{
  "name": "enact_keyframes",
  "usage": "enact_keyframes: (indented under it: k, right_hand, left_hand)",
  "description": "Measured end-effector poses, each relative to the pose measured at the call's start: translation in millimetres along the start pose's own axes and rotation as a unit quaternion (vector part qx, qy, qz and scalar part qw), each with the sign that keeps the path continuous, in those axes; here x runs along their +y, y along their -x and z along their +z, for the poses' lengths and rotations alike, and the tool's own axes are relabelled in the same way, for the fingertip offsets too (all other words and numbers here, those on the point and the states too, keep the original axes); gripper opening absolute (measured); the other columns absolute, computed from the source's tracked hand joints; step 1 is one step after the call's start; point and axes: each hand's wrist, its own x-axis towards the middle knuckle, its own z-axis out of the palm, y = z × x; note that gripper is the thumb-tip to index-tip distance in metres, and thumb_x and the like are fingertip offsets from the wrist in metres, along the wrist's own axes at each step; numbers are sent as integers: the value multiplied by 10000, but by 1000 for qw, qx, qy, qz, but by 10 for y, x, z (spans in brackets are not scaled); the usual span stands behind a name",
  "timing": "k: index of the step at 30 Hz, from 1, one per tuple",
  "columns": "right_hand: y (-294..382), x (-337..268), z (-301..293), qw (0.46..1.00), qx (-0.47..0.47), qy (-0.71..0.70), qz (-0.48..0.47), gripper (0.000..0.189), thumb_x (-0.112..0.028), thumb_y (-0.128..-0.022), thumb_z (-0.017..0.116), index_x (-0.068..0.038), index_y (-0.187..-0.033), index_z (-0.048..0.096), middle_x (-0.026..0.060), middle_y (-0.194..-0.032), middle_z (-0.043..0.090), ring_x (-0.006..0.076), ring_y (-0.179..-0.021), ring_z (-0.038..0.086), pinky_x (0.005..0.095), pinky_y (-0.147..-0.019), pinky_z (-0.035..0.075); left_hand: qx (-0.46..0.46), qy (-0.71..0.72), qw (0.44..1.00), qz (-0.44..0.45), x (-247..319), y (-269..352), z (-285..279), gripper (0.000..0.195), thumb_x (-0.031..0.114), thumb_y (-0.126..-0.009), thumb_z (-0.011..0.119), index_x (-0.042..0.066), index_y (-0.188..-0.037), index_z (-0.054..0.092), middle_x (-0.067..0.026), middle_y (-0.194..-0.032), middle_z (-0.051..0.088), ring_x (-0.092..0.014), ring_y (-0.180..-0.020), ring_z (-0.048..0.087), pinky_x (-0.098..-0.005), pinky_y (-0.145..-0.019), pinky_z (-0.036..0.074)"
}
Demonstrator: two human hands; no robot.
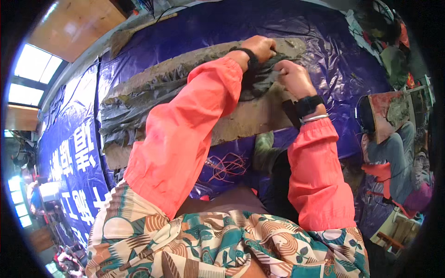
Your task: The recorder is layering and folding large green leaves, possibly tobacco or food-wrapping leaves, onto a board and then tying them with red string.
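Before me lies a long, worn board [250, 120], set at a slant on blue plastic sheeting. Dark, wrinkled, thin material [139, 99] is spread along it; whether it is leaf or cloth I cannot tell. My left hand [260, 48], with a black band at the wrist, is over the board's far right part, its fingers curled onto the material's upper edge. Nearer to me, my right hand [295, 78] pinches the same material, which is drawn into folds between the hands. A black watch and a pale bangle are on the right wrist. Pink sleeve covers hide my forearms.
Thin reddish strands [226, 167] lie on the blue sheeting [194, 41] between the board and my lap. A broom [121, 40] rests at the upper left. To the right, another person [399, 153] sits by a tilted board [393, 111]. A wooden stool [399, 231] stands lower right.
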Motion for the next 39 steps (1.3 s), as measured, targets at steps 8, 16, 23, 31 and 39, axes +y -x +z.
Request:
enact_keyframes:
  k: [8, 16, 23, 31, 39]
  right_hand:
    - [-117, 202, -49, 991, 15, 133, 12, 143, -132, -758, 591, -85, -851, 689, 186, -899, 662, 338, -877, 640, 386, -764, 496]
    - [-75, 204, 313, 975, 57, 109, -185, 310, -18, -740, 559, -144, -1010, 639, 185, -932, 614, 360, -919, 591, 408, -799, 473]
    - [-54, 41, 202, 988, -16, 135, -73, 185, -63, -760, 586, -131, -921, 649, 172, -944, 631, 337, -925, 605, 411, -802, 478]
    - [-94, 340, -128, 974, 64, 212, 47, 287, -242, -830, 507, -91, -1006, 676, 209, -1040, 627, 376, -993, 589, 436, -868, 455]
    - [-358, 210, 69, 973, -40, 132, 188, 802, -687, -788, 439, 14, -1143, 602, 238, -1231, 542, 360, -1188, 492, 385, -980, 378]
  left_hand:
    - [23, -16, 1000, -2, -36, 102, -178, 335, 299, -789, 659, 107, -1062, 636, -154, -1035, 639, -319, -987, 600, -401, -829, 474]
    - [-31, -120, 992, 8, 345, 1121, -120, 316, 170, -726, 687, 78, -1027, 653, -156, -1008, 587, -364, -956, 579, -433, -842, 476]
    - [-34, -107, 993, 35, 465, 1455, -40, 387, 159, -709, 689, 64, -1079, 630, -129, -1167, 545, -329, -1049, 523, -390, -905, 441]
    - [47, -60, 994, 77, 573, 1753, 63, 437, 117, -722, 652, 20, -1136, 551, -141, -1190, 547, -326, -1118, 504, -386, -924, 433]
    - [59, -21, 997, 46, 595, 1638, 127, 246, 63, -704, 629, 14, -945, 621, -121, -987, 631, -306, -990, 565, -392, -870, 458]
